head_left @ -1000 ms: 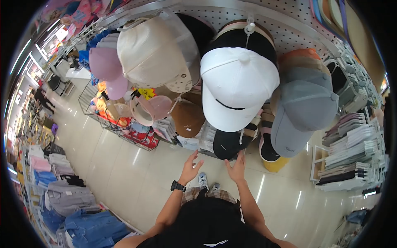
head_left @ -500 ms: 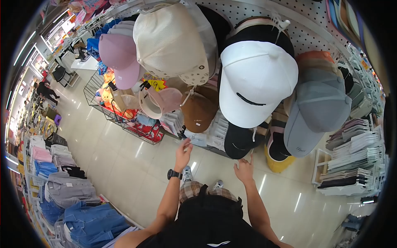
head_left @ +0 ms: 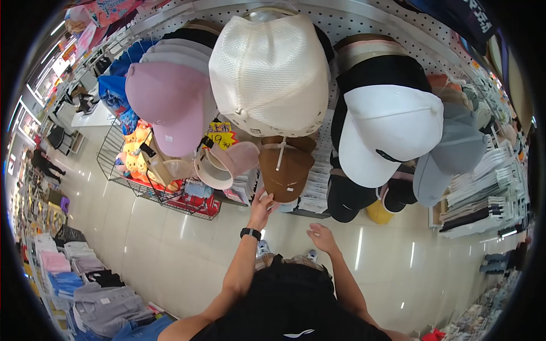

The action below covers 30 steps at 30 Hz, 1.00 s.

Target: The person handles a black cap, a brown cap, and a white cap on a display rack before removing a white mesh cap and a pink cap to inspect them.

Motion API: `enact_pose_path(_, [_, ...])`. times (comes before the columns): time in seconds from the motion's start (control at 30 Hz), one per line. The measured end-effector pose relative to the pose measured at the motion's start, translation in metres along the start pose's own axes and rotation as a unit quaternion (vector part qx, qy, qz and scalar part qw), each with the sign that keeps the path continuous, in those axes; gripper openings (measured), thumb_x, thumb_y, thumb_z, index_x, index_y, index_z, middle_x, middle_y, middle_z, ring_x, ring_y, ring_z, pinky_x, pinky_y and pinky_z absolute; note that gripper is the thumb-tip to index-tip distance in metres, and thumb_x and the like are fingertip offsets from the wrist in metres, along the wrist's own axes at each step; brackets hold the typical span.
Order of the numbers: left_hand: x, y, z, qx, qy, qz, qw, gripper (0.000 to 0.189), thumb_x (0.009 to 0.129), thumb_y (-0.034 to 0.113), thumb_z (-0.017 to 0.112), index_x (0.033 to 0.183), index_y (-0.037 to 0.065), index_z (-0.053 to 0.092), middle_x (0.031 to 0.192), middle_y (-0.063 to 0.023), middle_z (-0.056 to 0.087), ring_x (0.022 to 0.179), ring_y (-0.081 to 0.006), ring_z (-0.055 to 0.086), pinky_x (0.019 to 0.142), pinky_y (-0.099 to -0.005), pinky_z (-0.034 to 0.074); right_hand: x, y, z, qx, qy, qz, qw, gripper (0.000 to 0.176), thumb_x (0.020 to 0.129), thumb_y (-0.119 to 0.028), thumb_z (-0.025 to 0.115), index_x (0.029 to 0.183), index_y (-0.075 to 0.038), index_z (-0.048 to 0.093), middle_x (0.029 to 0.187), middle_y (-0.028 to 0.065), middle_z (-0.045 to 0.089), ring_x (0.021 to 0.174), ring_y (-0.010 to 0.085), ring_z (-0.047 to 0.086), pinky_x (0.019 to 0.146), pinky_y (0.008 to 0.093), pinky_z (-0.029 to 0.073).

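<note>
Left hand [head_left: 263, 203] has risen near brown cap [head_left: 286, 167], fingers spread, empty; right hand [head_left: 322, 237] open

mesh cap [head_left: 270, 71] hangs above lower cap [head_left: 286, 165] (left hand [head_left: 263, 206] beneath).

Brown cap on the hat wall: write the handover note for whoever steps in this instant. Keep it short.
Left hand: open, raised to the brown cap, fingers at its lower brim edge. Contact cannot be confirmed; no grip.
Right hand: open, empty, held lower over the floor, touching nothing.
Things: the brown cap hangs on the pegboard rack, below the cream mesh hat, between the pink visor and the black caps.
Done: nothing is off the rack.
Left: probably gripping the brown cap and taking it down; not yet started.
</note>
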<state>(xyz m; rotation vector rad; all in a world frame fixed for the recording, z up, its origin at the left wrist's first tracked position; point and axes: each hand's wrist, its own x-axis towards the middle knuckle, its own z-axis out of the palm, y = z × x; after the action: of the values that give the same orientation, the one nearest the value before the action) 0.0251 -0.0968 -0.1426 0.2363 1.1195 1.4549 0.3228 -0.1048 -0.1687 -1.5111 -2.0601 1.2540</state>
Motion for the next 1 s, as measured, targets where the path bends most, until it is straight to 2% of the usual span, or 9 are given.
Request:
enact_pose_path(0.07, [-0.003,0.006,-0.006,0.005,-0.016,-0.033,0.999,0.070,0.102,0.014,0.065,0.162,0.013,0.030,0.138,-0.0089,0.061,0.126,-0.0221,0.061,0.107,-0.0481,0.051,0.023,-0.007,0.018,0.191,-0.016,0.035,0.981,0.050,0.100,-0.027,0.070,0.141,-0.003,0.059,0.132,0.0170,0.070,0.126,0.0328,0.065,0.103,0.0420,0.054])
enact_pose_path(0.1, [-0.004,0.008,-0.007,-0.011,-0.034,-0.042,0.998,0.070,0.102,0.013,0.065,0.162,0.014,0.030,0.140,-0.0093,0.060,0.129,-0.0235,0.059,0.110,-0.0498,0.049,0.029,-0.025,0.020,0.193,-0.010,0.039,0.980,0.050,0.100,-0.027,0.070,0.141,-0.003,0.059,0.132,0.0170,0.070,0.126,0.0328,0.065,0.103,0.0420,0.054])
enact_pose_path(0.27, [0.011,0.018,-0.011,-0.083,-0.096,-0.060,0.990,0.070,0.099,0.008,0.065,0.161,0.018,0.033,0.145,-0.0095,0.056,0.139,-0.0268,0.053,0.117,-0.0549,0.042,0.072,-0.078,0.035,0.482,0.032,0.083,0.872,0.070,0.101,-0.020,0.066,0.160,-0.010,0.031,0.158,0.0160,0.046,0.141,0.0288,0.052,0.111,0.0494,0.047])
enact_pose_path(0.4, [0.029,0.024,-0.009,-0.113,-0.133,-0.064,0.983,0.069,0.098,0.004,0.064,0.159,0.021,0.036,0.146,-0.0077,0.055,0.140,-0.0262,0.051,0.119,-0.0570,0.039,0.095,-0.106,0.037,0.556,0.067,0.082,0.824,0.070,0.098,-0.014,0.064,0.160,-0.011,0.031,0.156,0.0165,0.047,0.140,0.0302,0.052,0.114,0.0521,0.045])
enact_pose_path(0.47, [0.032,0.026,-0.006,-0.114,-0.138,-0.076,0.981,0.067,0.098,0.003,0.064,0.157,0.021,0.038,0.145,-0.0067,0.056,0.140,-0.0258,0.051,0.118,-0.0566,0.040,0.101,-0.110,0.036,0.631,0.067,0.076,0.769,0.071,0.096,-0.010,0.063,0.160,-0.012,0.031,0.153,0.0163,0.049,0.140,0.0312,0.052,0.114,0.0549,0.044])
enact_pose_path(0.57, [0.037,0.027,-0.002,-0.129,-0.135,-0.081,0.979,0.062,0.097,0.003,0.064,0.152,0.022,0.044,0.142,-0.0051,0.057,0.136,-0.0248,0.053,0.116,-0.0543,0.041,0.110,-0.107,0.037,0.657,0.070,0.078,0.747,0.072,0.095,-0.006,0.062,0.160,-0.015,0.032,0.149,0.0142,0.052,0.139,0.0296,0.052,0.114,0.0552,0.044])
enact_pose_path(0.67, [0.051,0.019,-0.002,-0.146,-0.105,-0.093,0.979,0.074,0.093,0.000,0.065,0.158,0.021,0.037,0.142,-0.0079,0.058,0.134,-0.0251,0.055,0.111,-0.0511,0.046,0.121,-0.103,0.039,0.667,0.079,0.097,0.734,0.071,0.093,-0.004,0.063,0.157,-0.019,0.036,0.144,0.0102,0.056,0.137,0.0270,0.053,0.115,0.0544,0.043])
enact_pose_path(0.83, [0.062,0.019,0.008,-0.205,-0.110,-0.080,0.969,0.053,0.092,0.002,0.061,0.143,0.017,0.052,0.136,-0.0058,0.062,0.128,-0.0232,0.057,0.109,-0.0459,0.045,0.142,-0.101,0.041,0.706,0.070,0.098,0.697,0.065,0.089,-0.001,0.063,0.148,-0.022,0.046,0.136,0.0037,0.058,0.134,0.0232,0.054,0.114,0.0524,0.042])
enact_pose_path(1.0, [0.082,0.010,0.005,-0.251,-0.105,-0.086,0.958,0.054,0.088,0.001,0.057,0.140,0.015,0.054,0.133,-0.0066,0.063,0.126,-0.0250,0.059,0.106,-0.0449,0.048,0.167,-0.083,0.043,0.747,0.062,0.088,0.656,0.059,0.082,0.002,0.060,0.137,-0.021,0.056,0.135,0.0008,0.058,0.130,0.0223,0.053,0.112,0.0493,0.042])
